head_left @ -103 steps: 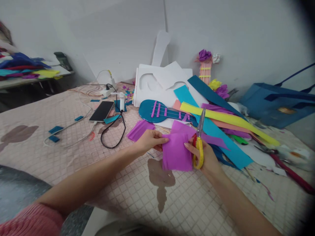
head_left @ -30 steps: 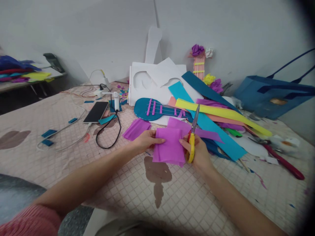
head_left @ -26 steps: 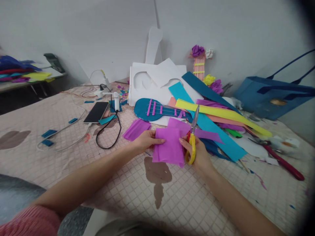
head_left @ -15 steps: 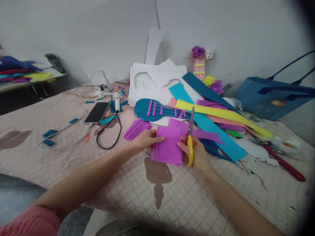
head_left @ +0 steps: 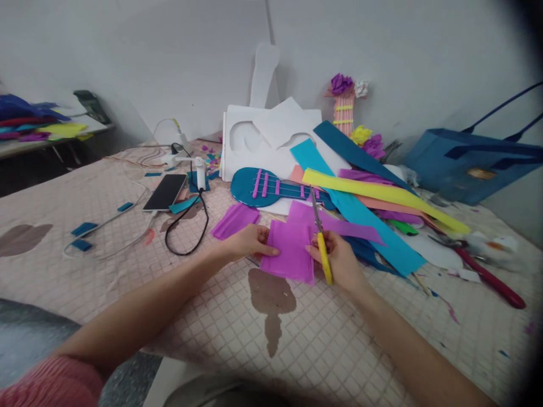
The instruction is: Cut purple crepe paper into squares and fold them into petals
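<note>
Pinching purple crepe paper [head_left: 291, 251] over the tablecloth [head_left: 220, 325].
I have my left hand [head_left: 249, 243] squeezed on its left edge; my right hand [head_left: 340, 259] pinches the right edge and grips yellow-handled scissors [head_left: 322, 244] near the blue toy guitar [head_left: 246, 189].

The left hand [head_left: 250, 243] pinched the left edge of a stack of purple paper [head_left: 288, 251], thumb on top; the right hand [head_left: 339, 261] held yellow-handled scissors [head_left: 324, 257], blades pointing away from the person, its thumb at the stack's right edge; beyond the stack lay a blue guitar-shaped piece [head_left: 248, 189] with purple bars; a purple bundle [head_left: 234, 222] lay just beyond the left hand; a yellow strip [head_left: 382, 193] crossed over a light blue strip [head_left: 369, 223] to the right; a phone [head_left: 164, 193] lay on the patterned tablecloth [head_left: 203, 322], well left.
</note>
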The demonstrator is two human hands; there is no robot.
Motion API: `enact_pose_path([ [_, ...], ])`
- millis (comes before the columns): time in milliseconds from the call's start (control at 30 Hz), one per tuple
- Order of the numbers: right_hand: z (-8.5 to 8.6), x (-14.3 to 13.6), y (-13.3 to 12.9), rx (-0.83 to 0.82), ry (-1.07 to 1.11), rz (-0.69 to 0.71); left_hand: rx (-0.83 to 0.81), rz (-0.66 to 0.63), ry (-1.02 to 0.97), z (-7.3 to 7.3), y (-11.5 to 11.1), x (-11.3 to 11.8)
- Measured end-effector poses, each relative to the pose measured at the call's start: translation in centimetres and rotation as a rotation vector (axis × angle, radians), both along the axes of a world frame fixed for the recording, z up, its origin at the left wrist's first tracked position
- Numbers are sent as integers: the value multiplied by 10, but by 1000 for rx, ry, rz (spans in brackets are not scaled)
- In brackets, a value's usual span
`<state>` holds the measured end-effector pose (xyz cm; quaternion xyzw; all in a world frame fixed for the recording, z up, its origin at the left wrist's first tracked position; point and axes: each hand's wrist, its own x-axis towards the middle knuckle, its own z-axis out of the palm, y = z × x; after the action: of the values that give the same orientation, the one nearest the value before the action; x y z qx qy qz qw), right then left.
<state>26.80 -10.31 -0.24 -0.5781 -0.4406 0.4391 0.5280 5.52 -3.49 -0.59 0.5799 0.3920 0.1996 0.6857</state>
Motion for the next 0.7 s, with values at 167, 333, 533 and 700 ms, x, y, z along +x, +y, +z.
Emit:
enact_pose_path([
  [167, -2, 2, 1, 16, -57, 18, 15, -27, 9, -2, 3, -1],
  [333, -6, 4, 3, 27, -137, 32, 27, -72, 27, 0, 3, -4],
  [533, -11, 15, 6, -15, -306, 76, 83, -167, 94, -1, 3, -5],
  [700, -12, 27, 10, -18, -407, 75, 268, -167, 248, 7, -3, -9],
])
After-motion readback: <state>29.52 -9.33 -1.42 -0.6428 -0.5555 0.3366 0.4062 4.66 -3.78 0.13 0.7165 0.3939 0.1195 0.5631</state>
